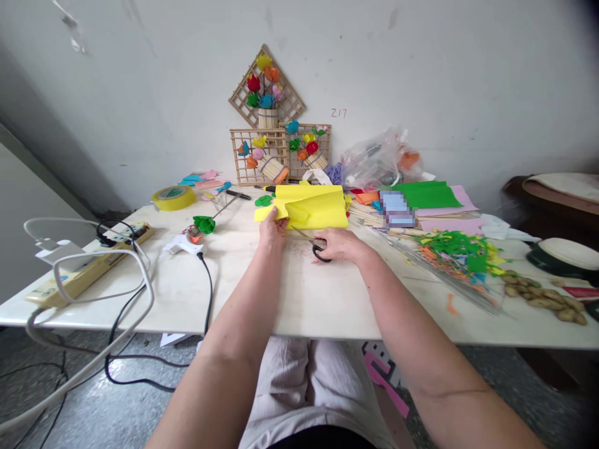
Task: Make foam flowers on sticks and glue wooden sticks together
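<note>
A sheet of yellow paper (322, 211) lies near the middle of the table, with a strip at its left end raised. My left hand (272, 229) pinches that left end between thumb and fingers. My right hand (339, 245) is closed round the black handles of a pair of scissors (318, 249). The scissor blades point left toward the lower edge of the yellow paper; whether they touch it I cannot tell. Just left of the paper are small green paper pieces (264, 200). A green paper flower (204, 224) on a stem lies farther left.
At left are a power strip (75, 274) with loose cables, a glue gun (185, 245) and a tape roll (173, 197). Lattice panels with paper flowers (266, 93) stand against the wall. At right are green paper (428, 194), paper scraps (461, 252), thin wires (440, 274) and peanuts (543, 296).
</note>
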A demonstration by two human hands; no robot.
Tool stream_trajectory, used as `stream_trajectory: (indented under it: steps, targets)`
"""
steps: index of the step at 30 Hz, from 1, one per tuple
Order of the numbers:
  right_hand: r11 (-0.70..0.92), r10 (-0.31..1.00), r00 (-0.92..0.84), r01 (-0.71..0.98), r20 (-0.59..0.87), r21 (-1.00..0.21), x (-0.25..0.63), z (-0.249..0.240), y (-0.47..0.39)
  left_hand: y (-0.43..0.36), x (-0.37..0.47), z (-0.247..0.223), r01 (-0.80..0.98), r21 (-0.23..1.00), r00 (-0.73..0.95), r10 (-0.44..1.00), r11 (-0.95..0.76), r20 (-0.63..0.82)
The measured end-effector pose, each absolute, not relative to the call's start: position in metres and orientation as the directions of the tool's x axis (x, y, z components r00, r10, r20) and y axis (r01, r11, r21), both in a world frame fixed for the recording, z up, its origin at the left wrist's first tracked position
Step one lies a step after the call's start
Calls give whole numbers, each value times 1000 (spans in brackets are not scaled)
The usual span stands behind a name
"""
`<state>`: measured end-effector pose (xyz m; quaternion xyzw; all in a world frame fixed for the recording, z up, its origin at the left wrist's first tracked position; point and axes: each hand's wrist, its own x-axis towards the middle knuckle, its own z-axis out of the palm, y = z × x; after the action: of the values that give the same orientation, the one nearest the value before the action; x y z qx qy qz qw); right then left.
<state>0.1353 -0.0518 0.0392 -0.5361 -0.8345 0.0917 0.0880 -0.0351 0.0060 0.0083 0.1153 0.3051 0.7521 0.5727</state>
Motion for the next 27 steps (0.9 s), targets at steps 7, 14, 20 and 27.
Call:
stream_trajectory:
  steps: [7,14,20,27]
  targets:
    - [353,935,-348,930,63,-101,147,35,-46,5,-39,11,-780,616,-289,937,-112,-195]
    - [295,941,-234,922,244,-252,145,39,-42,3,-36,11,-744,667,-211,962,-45,-171]
    - [227,955,-28,705,294,-672,142,15,-15,-3,-22,8,-695,719,-78,993,12,-92]
    - [269,953,2,464,304,-844,132,2,-6,-5,-15,5,-662,749,-94,995,-31,-41]
